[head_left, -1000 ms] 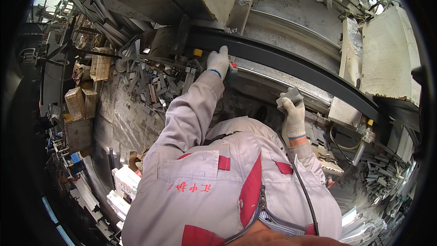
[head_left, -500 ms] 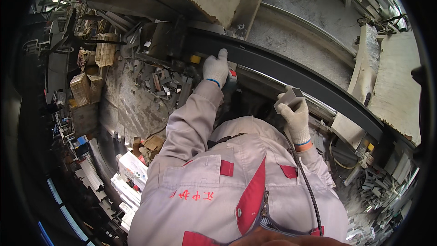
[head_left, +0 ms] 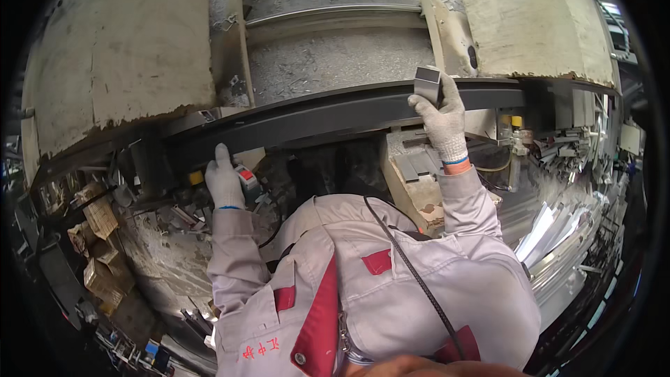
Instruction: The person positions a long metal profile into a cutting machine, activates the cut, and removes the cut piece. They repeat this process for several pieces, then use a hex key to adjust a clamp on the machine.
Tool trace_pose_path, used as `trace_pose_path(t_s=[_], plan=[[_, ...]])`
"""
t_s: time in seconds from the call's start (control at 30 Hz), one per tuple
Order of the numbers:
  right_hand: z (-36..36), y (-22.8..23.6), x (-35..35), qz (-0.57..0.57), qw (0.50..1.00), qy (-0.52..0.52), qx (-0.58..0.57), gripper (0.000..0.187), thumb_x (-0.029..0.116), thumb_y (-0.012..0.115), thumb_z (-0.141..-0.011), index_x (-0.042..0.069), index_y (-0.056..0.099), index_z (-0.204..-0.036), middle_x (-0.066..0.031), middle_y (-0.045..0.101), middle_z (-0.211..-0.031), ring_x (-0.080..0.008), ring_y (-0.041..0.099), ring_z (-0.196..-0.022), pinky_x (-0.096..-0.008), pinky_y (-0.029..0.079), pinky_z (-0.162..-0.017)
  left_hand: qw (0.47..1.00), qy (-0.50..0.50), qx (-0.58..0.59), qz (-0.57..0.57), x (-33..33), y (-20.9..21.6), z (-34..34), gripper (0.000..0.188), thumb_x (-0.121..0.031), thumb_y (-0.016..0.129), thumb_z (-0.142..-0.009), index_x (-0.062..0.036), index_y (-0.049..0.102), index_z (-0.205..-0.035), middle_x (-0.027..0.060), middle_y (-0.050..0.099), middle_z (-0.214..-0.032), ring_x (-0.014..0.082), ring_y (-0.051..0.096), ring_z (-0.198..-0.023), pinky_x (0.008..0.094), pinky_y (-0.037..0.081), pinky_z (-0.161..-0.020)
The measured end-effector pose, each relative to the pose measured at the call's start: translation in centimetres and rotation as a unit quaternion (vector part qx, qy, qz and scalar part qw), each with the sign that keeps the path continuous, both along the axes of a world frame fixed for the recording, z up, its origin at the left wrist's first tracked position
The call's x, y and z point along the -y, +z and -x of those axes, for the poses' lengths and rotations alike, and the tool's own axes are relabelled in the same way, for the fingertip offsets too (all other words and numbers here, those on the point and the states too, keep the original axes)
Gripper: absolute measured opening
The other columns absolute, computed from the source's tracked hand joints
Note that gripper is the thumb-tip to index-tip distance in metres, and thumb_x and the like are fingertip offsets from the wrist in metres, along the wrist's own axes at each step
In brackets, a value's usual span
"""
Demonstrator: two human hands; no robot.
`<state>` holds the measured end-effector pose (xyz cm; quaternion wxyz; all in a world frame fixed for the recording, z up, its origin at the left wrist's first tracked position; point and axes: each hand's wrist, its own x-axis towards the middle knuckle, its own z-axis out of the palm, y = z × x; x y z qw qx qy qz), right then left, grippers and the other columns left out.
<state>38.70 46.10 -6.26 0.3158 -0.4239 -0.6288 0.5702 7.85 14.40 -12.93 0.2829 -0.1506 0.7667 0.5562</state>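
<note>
Rail: long dark curved metal rail (head_left: 328,115) – spans my bench.
R hand: my right hand (head_left: 441,115) grips small grey metal block (head_left: 427,84) on rail.
L hand: my left hand (head_left: 223,181) closed on red-and-grey switch box (head_left: 248,176) – hands well apart.

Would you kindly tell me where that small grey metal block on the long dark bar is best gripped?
Grip the grey block by its two flat side faces, coming from the near side above the dark bar, as the right hand does.

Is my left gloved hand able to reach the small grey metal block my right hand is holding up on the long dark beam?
Probably not as things stand: the left hand rests at the red switch box, far along the long dark beam from the grey metal block in the right hand.
</note>
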Motion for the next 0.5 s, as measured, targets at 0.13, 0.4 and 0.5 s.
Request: trace_pose_path(t_s=[0.13, 0.4, 0.5], plan=[[-7.0, 1.3, -2.4, -0.212, 0.965, 0.021, 0.154, 0.050, -0.001, 0.086, -0.085, 0.007, 0.072, -0.132, -0.0093, 0.075, -0.120, -0.0231, 0.074, -0.113, -0.0349, 0.058, -0.102, 0.998, -0.053, -0.023, 0.029, -0.3, 2.0, -1.3, 0.055, -0.054, 0.066, -0.111, 0.0009, 0.065, -0.114, 0.0089, 0.066, -0.095, 0.0167, 0.063, -0.068, 0.0299, 0.054, -0.058], [-22.7, 4.5, -12.6, -0.322, 0.847, -0.113, 0.408, 0.045, -0.006, 0.072, -0.081, 0.012, 0.075, -0.122, -0.0103, 0.074, -0.124, -0.0318, 0.071, -0.121, -0.0407, 0.058, -0.107, 0.891, -0.264, 0.301, -0.216, -9.0, 1.3, -12.3, 0.086, -0.071, 0.071, -0.100, 0.0049, 0.066, -0.141, 0.0104, 0.074, -0.082, 0.0172, 0.067, -0.064, 0.0311, 0.058, -0.059], [-26.5, 4.3, -16.8, -0.271, 0.861, -0.174, 0.393, 0.040, 0.003, 0.081, -0.088, 0.009, 0.072, -0.127, -0.0107, 0.076, -0.119, -0.0239, 0.075, -0.112, -0.0354, 0.057, -0.101, 0.842, -0.245, 0.409, -0.253, -14.5, -0.6, -14.7, 0.085, -0.077, 0.067, -0.100, 0.0059, 0.071, -0.122, 0.0110, 0.069, -0.073, 0.0221, 0.067, -0.065, 0.0298, 0.058, -0.065]])
